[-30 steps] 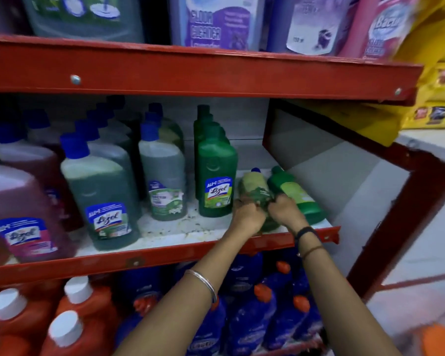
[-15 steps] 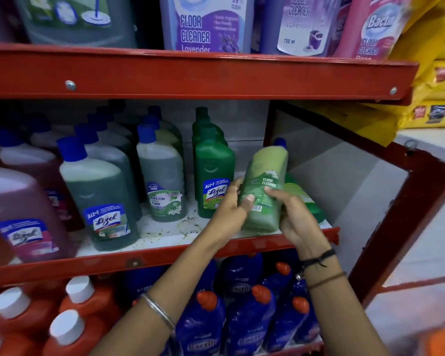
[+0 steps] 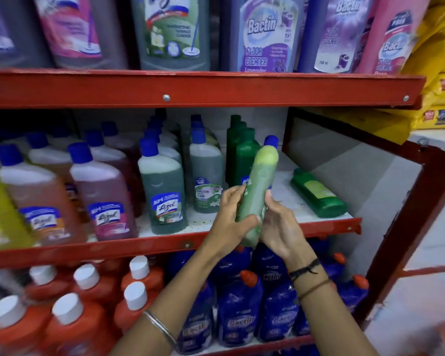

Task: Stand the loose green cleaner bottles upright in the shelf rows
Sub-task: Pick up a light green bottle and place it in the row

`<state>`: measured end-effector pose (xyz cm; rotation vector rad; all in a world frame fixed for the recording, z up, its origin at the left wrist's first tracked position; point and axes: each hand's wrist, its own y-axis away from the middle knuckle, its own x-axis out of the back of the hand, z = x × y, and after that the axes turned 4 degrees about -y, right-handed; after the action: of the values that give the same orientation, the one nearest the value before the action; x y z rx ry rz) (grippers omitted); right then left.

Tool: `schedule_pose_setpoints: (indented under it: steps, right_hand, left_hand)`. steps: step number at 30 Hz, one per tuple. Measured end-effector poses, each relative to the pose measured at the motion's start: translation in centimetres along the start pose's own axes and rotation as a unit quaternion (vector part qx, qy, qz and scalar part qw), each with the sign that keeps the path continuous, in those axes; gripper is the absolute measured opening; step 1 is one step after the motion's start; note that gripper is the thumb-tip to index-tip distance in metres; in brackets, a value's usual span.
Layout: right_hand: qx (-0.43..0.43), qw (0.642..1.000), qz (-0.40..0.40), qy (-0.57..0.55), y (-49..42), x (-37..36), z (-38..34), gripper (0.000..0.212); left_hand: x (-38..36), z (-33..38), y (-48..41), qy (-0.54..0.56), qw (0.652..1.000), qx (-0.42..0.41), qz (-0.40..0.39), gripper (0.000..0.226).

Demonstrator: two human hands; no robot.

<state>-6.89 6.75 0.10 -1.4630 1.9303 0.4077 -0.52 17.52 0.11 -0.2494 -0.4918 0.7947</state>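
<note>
I hold a light green cleaner bottle [image 3: 258, 191] with a blue cap, nearly upright and tipped slightly right, in front of the middle shelf's edge. My left hand [image 3: 231, 219] wraps its lower left side, thumb across the front. On the bottle's right side my right hand [image 3: 280, 224] presses with the palm, fingers loosely spread. A darker green bottle [image 3: 317, 194] lies on its side on the white shelf board [image 3: 326, 219], to the right. A row of upright dark green bottles [image 3: 242, 152] stands just behind the held bottle.
Rows of blue-capped green bottles [image 3: 162, 191] and pink bottles [image 3: 100, 191] stand to the left. The red shelf beam [image 3: 190, 88] runs overhead, with a red upright post [image 3: 409, 214] at right. Orange bottles [image 3: 70, 322] and blue bottles [image 3: 239, 312] fill the shelf below.
The light green bottle has gone from lying on the shelf to being held nearly upright, and has turned so its narrow side faces me. The view has tilted upward.
</note>
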Motion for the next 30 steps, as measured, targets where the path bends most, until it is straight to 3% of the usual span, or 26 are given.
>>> schedule_pose_setpoints:
  steps: [3, 5, 9, 14, 30]
  right_hand:
    - [0.072, 0.995, 0.016, 0.071, -1.0, -1.2, 1.6, 0.056]
    - [0.125, 0.981, 0.031, 0.143, -1.8, -1.8, 1.8, 0.061]
    - [0.135, 0.966, -0.004, 0.219, -3.1, -2.6, 1.5, 0.067]
    - [0.145, 0.936, 0.020, 0.319, -4.8, -2.3, 2.4, 0.050]
    - [0.165, 0.909, 0.071, 0.375, -7.3, -1.2, 5.2, 0.049]
  left_hand:
    - [2.1, -0.3, 0.4, -0.016, 1.000, -0.007, 0.004, 0.074]
    - [3.0, -0.6, 0.8, -0.014, 1.000, 0.001, 0.027, 0.061]
    - [3.7, -1.6, 1.4, 0.029, 0.993, 0.016, 0.110, 0.049]
    - [3.9, -4.6, 0.5, 0.026, 0.985, 0.063, 0.157, 0.066]
    - [3.4, -6.7, -1.4, -0.110, 0.965, 0.091, 0.220, 0.081]
